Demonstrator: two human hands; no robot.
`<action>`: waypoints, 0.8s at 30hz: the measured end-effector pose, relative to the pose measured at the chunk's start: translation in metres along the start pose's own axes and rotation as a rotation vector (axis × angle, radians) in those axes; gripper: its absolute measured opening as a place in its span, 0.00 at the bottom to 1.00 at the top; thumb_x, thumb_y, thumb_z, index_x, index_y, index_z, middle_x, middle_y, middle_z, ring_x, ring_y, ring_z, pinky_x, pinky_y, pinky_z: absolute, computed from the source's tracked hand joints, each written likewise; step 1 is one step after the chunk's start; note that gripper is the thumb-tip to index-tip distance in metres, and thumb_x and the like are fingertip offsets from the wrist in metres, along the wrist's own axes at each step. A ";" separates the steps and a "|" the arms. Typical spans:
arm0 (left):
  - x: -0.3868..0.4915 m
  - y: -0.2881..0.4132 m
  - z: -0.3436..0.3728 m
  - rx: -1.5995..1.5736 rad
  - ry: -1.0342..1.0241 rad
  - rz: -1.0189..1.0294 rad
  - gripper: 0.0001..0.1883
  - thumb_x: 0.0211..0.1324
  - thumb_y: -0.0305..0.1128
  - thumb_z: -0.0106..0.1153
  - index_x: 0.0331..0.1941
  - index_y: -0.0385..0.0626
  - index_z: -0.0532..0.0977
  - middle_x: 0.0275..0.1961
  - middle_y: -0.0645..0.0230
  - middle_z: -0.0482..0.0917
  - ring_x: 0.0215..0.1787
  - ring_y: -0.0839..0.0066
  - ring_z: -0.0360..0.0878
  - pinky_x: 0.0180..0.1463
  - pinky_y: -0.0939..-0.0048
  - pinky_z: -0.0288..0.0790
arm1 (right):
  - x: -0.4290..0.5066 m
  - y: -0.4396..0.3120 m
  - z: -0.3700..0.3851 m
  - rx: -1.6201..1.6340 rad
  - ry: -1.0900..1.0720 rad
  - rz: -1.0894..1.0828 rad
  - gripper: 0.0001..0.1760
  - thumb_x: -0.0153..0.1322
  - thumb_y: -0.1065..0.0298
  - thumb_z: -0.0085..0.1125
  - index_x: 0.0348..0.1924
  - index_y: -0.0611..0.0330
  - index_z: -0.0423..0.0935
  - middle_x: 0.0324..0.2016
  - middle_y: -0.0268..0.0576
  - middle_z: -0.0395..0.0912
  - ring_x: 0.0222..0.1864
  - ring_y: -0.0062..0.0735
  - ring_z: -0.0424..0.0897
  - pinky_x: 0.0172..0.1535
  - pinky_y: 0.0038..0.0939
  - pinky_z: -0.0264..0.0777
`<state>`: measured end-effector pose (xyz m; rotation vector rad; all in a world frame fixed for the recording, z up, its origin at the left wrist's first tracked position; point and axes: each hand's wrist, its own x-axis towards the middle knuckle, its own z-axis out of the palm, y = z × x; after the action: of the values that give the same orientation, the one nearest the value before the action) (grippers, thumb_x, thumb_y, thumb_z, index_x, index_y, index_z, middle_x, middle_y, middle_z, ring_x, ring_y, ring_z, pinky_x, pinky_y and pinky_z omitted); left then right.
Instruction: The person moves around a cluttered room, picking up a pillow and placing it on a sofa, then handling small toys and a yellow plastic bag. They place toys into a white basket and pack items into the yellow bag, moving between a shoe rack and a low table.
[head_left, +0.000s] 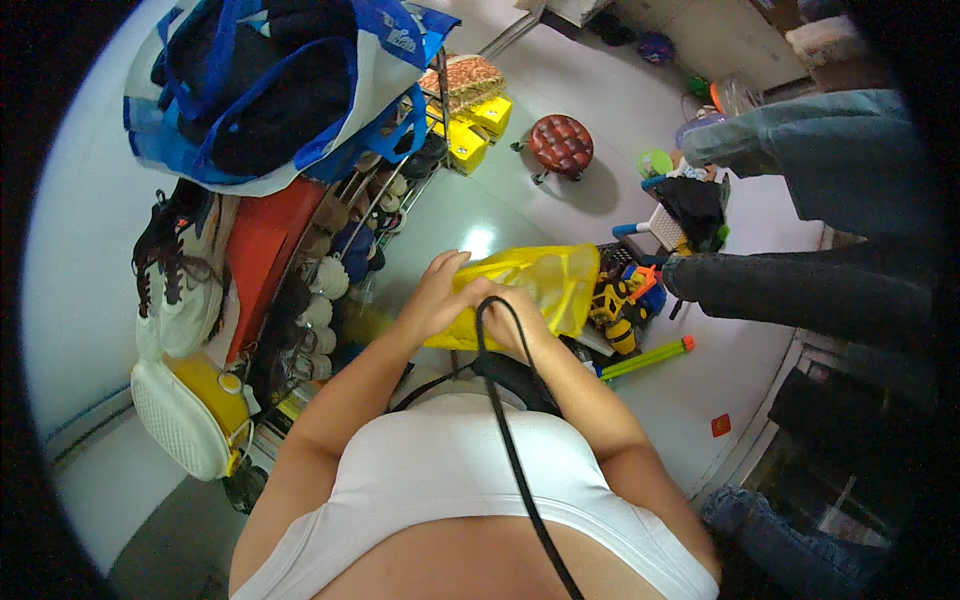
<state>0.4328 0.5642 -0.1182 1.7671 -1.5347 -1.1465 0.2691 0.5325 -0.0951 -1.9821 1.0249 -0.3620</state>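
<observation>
A translucent yellow plastic bag (559, 281) is held out in front of my body, spread to the right of my hands. My left hand (441, 296) is at its left part, with fingers stretched forward and thumb lying toward the other hand. My right hand (517, 319) grips the bag's near side, close to my left thumb; its fingertips are partly hidden. A black cord (506, 435) hangs down from the view and loops across my right hand.
At left, a metal shoe rack (367, 214) bears several shoes, with a blue-and-white bag (390, 45) above. Ahead stands a red tufted stool (561, 144). To the right are toys (619, 300), green tubes (645, 358) on the floor and hanging jeans (795, 292).
</observation>
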 end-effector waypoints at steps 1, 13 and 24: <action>0.000 0.004 -0.004 0.036 -0.006 -0.029 0.33 0.53 0.48 0.56 0.58 0.38 0.64 0.62 0.45 0.61 0.65 0.51 0.59 0.66 0.60 0.54 | 0.000 -0.002 0.007 -0.084 -0.111 -0.009 0.12 0.65 0.64 0.53 0.29 0.66 0.77 0.27 0.61 0.77 0.32 0.57 0.77 0.36 0.47 0.72; -0.049 0.001 -0.024 0.805 -0.039 -0.608 0.11 0.48 0.32 0.57 0.37 0.44 0.79 0.49 0.52 0.73 0.44 0.57 0.79 0.46 0.59 0.73 | -0.007 -0.037 0.058 -0.038 -0.648 -0.455 0.10 0.66 0.67 0.51 0.36 0.61 0.76 0.28 0.58 0.78 0.33 0.56 0.78 0.35 0.44 0.73; -0.196 -0.007 0.011 0.546 0.198 -0.976 0.08 0.50 0.27 0.54 0.33 0.44 0.79 0.39 0.58 0.79 0.41 0.60 0.80 0.39 0.64 0.76 | 0.010 -0.044 0.096 0.042 -0.349 -0.696 0.27 0.60 0.68 0.65 0.50 0.65 0.69 0.51 0.64 0.66 0.53 0.57 0.67 0.55 0.43 0.63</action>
<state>0.4279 0.7570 -0.0801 3.0722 -0.8710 -0.9054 0.3542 0.5918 -0.1187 -2.2160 0.0866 -0.3795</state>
